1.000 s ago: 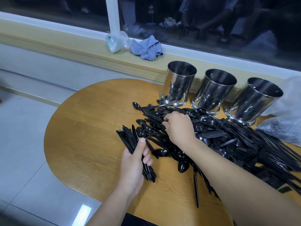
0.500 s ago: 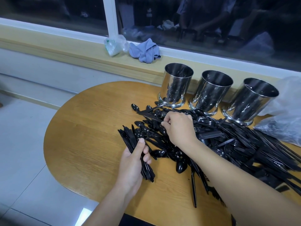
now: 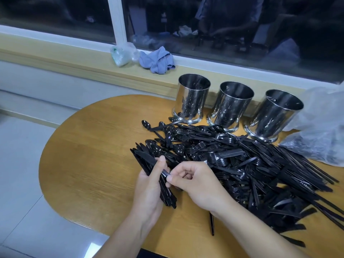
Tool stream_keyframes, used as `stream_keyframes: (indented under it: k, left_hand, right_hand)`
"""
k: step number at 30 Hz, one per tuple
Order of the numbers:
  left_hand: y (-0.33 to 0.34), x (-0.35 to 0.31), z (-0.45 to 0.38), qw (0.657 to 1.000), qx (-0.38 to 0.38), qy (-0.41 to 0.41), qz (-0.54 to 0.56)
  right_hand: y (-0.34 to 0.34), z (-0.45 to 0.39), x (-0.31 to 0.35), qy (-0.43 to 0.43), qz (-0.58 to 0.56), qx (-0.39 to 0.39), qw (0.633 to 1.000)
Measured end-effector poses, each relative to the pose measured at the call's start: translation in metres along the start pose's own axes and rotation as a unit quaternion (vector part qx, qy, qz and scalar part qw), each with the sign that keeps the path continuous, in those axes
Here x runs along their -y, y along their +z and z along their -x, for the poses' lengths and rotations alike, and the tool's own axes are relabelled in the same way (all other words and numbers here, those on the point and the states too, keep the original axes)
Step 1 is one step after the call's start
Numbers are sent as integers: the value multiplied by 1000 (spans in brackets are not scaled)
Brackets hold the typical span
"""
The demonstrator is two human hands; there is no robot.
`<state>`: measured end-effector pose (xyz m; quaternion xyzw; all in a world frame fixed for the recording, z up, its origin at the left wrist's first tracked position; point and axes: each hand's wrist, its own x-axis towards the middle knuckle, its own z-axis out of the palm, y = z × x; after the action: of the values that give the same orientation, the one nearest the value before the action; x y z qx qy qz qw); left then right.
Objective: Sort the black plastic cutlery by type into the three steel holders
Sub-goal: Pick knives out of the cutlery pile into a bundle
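Knives are being gathered into one bundle (image 3: 149,172), which is gripped in the left hand (image 3: 149,190) with the thumb pressed across the blades. One more piece is pinched between thumb and forefinger of the right hand (image 3: 197,181), and its end is laid against the bundle just beside the left thumb. Mixed forks, spoons and knives are spread in a large pile (image 3: 242,164) on the wooden counter (image 3: 89,155), to the right of both hands. Three steel holders (image 3: 230,105) are placed upright in a row at the far edge of the counter, touching the pile at their bases. It cannot be told for sure whether anything is already inside them.

For this step to be done well, the new piece should be turned the same way as the others before it is released, so that handles and blades are kept together. The left thumb should be lifted only a little, otherwise the bundle may be fanned out and dropped. The bundle is judged to be nearly full, so it should soon be carried to one holder and lowered handles first.
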<state>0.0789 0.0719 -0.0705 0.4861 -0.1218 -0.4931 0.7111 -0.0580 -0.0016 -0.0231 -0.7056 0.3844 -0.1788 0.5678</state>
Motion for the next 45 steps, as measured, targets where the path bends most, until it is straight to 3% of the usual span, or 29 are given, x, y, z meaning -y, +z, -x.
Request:
stream_keyframes:
  k: [2,5,9,17,22,32,39,42,45]
  left_hand:
    - [2,-1,1,1000,-4,1,-6]
    - [2,-3,-1,999,-2,4,32]
    - [-1,1,-1,999,5,-3,52]
    - [-14,12,-5,1000,19,-3,9]
    - [-18,15,-7,1000,28,2,10]
    - [-16,16,-8,999,44,8,0]
    - [-17,17,-10,999,47,-4,2]
    - [-18,17,-11,999,51,-3,-2]
    - [-18,17,-12,998,56,-4,-3]
  right_hand:
    - [-9,-2,-1,-15,21,-14,1000]
    - [-29,-15,-5,-39,101,-98,989]
    - [-60,-57,-21,-78,269,-190,941]
    - [-77,-125,-29,-86,464,-150,869]
    - [-74,-140,-36,-67,509,-130,848]
    - [-77,-141,-38,-63,491,-149,856]
    - [-83,-140,-38,-134,480,-189,846]
    - [-95,-152,-31,-81,454,-225,858]
    - [-104,-166,-33,-47,503,-201,839]
